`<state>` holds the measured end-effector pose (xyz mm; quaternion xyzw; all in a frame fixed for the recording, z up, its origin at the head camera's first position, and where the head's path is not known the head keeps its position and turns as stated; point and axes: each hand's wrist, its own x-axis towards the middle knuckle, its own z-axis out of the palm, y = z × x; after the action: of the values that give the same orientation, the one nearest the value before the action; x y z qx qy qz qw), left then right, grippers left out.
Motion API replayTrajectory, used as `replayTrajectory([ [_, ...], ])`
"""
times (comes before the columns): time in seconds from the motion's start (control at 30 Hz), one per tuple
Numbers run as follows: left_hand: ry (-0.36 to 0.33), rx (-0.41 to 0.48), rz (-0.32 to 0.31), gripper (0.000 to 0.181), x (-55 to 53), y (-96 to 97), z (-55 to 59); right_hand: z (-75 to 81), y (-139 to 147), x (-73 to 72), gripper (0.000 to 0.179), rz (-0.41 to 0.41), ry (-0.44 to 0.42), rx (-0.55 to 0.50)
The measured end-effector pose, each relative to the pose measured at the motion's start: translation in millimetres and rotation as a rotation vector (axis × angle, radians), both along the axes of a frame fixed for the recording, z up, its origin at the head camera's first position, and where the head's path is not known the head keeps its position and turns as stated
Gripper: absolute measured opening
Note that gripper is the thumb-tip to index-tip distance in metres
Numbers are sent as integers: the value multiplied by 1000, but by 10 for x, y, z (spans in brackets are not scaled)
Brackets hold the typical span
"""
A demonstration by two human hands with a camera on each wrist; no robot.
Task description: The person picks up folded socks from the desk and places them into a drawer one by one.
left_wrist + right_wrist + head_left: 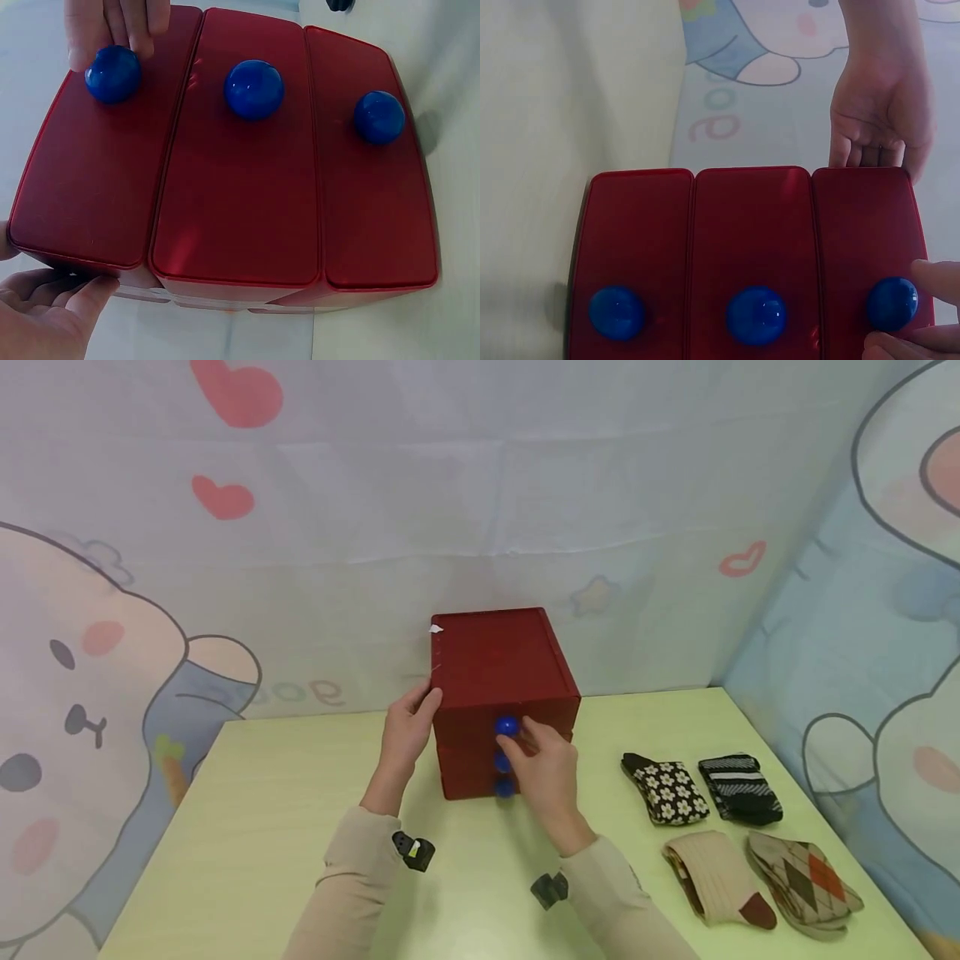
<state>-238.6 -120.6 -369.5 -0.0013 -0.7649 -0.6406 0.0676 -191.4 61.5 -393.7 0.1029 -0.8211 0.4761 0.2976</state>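
Note:
A red box with three stacked drawers [504, 660] stands against the back wall, each drawer front bearing a round blue knob. The right hand [547, 768] is at the top drawer's knob [892, 304]. Its thumb and fingers pinch that knob from opposite sides. At the box's upper left front corner, the left hand [405, 727] rests against the side, thumb close to the front edge. The middle knob [254, 90] and bottom knob [379, 118] are untouched. All the drawer fronts look flush with one another.
Right of the box lie folded socks: a black floral pair [671, 792], a black-and-grey striped pair [741, 789], a beige pair with a brown patch [716, 877] and an argyle pair [802, 881]. A cartoon-printed cloth [360, 552] hangs behind the pale yellow-green table [262, 827].

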Motion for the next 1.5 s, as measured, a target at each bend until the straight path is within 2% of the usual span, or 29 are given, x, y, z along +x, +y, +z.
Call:
replayTrajectory([
  [0.13, -12, 19, -17, 49, 4, 13, 21, 8, -9, -21, 42, -14, -28, -6],
  [0.33, -36, 94, -52, 48, 0, 22, 42, 9, -23, -31, 39, -33, -8, 0],
  [0.87, -42, 132, -43, 46, 20, 21, 28, 11, -16, -7, 32, -25, -4, 28],
  [1.2, -61, 120, -51, 49, 8, -18, 33, 16, 15, 143, 29, 7, 18, 42],
  [1.5, -85, 109, -45, 49, -25, -42, 21, -5, 38, 293, 32, -19, 38, 88],
])
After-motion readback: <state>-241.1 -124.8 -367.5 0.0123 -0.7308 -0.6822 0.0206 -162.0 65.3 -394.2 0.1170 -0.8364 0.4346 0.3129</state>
